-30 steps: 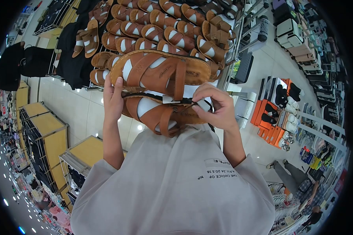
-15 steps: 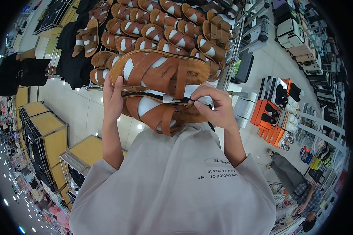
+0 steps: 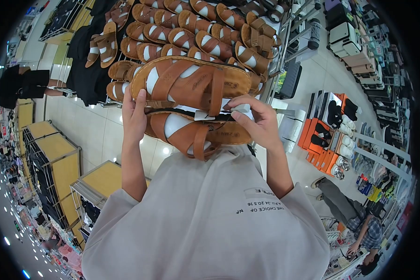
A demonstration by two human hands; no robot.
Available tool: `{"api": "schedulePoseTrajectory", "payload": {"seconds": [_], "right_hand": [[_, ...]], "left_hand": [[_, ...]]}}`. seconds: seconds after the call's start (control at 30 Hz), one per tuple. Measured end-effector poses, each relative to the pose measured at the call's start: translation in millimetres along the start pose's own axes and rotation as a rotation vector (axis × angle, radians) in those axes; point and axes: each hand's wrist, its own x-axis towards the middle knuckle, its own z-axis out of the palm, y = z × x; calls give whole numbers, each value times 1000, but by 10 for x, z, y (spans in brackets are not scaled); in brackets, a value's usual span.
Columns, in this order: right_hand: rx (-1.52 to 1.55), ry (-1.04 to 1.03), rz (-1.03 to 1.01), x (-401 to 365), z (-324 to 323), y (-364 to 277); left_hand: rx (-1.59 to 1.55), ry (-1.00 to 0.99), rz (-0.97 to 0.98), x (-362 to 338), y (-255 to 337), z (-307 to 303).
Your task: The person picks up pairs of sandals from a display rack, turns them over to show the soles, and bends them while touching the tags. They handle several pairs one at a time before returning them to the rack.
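Observation:
A pair of brown strap sandals is in front of my shirt: the upper sandal [image 3: 182,86] lies on its side above the lower sandal [image 3: 182,135]. White filling shows between their straps. My left hand [image 3: 134,114] is closed on the left end of the upper sandal, thumb on its edge. By the right ends, my right hand [image 3: 259,119] pinches a small white tag [image 3: 240,108] between thumb and fingers. A second white label [image 3: 201,115] hangs between the two sandals near the ankle strap.
Rows of similar brown sandals [image 3: 182,37] cover the display just beyond. Orange shoe boxes [image 3: 315,144] with shoes stand to the right, near suitcases [image 3: 345,39]. Wooden-topped racks [image 3: 65,168] are at left. One person [image 3: 354,219] is at lower right, another [image 3: 23,86] at left.
My right hand has shifted slightly, and the white tag now shows between its fingers. The upper sandal has tilted a little. The person at left has moved further left.

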Motion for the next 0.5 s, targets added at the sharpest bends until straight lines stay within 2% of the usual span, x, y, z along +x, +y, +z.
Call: {"api": "schedulePoseTrajectory", "payload": {"seconds": [0.1, 0.3, 0.5], "right_hand": [[-73, -20, -98, 29, -29, 4], [-119, 20, -89, 38, 7, 3], [-137, -36, -97, 29, -2, -28]], "left_hand": [[33, 3, 6, 1, -1, -13], [15, -6, -10, -8, 14, -3], [68, 1, 7, 18, -56, -45]]}}
